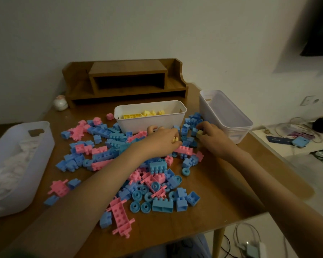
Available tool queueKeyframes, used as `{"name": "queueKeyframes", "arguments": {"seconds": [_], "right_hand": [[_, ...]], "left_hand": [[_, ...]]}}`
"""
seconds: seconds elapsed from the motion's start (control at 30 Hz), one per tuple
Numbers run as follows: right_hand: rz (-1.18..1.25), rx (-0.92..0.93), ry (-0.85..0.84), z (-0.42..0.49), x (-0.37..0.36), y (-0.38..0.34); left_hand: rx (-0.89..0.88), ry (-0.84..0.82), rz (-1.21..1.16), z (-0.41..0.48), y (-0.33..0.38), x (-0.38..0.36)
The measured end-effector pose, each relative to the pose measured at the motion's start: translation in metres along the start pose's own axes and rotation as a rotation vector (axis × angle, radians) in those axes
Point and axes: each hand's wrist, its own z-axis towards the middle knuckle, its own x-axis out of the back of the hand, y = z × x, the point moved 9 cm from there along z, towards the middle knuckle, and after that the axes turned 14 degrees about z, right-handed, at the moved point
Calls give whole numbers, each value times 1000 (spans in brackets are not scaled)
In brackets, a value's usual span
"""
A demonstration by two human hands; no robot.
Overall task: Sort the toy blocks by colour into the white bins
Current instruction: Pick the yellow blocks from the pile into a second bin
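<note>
Blue and pink toy blocks (pixel 138 175) lay heaped mid-table. At twelve o'clock the middle white bin (pixel 151 119) held yellow blocks (pixel 144 114). The two-o'clock bin (pixel 226 116) looked empty; the nine-o'clock bin (pixel 17 164) held white pieces. The left hand (pixel 162 141) pinched a pale yellow piece (pixel 175 139); the right hand (pixel 211 135) pinched a yellowish block (pixel 199 134).

Three white bins (pixel 150 116) ring my table; pink and blue blocks (pixel 158 167) lie too heaped to count.
</note>
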Motion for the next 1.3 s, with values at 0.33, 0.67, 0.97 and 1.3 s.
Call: {"name": "queueKeyframes", "arguments": {"seconds": [0.33, 0.67, 0.97, 1.3], "right_hand": [[-145, -54, 48, 9, -11, 11], [-289, -67, -37, 19, -16, 6], [-268, -19, -114, 14, -19, -2], [-66, 91, 124, 10, -5, -20]], "left_hand": [[30, 123, -62, -9, -8, 11], [89, 137, -57, -7, -19, 2], [47, 119, -79, -8, -14, 0], [157, 242, -227, -17, -29, 17]]}}
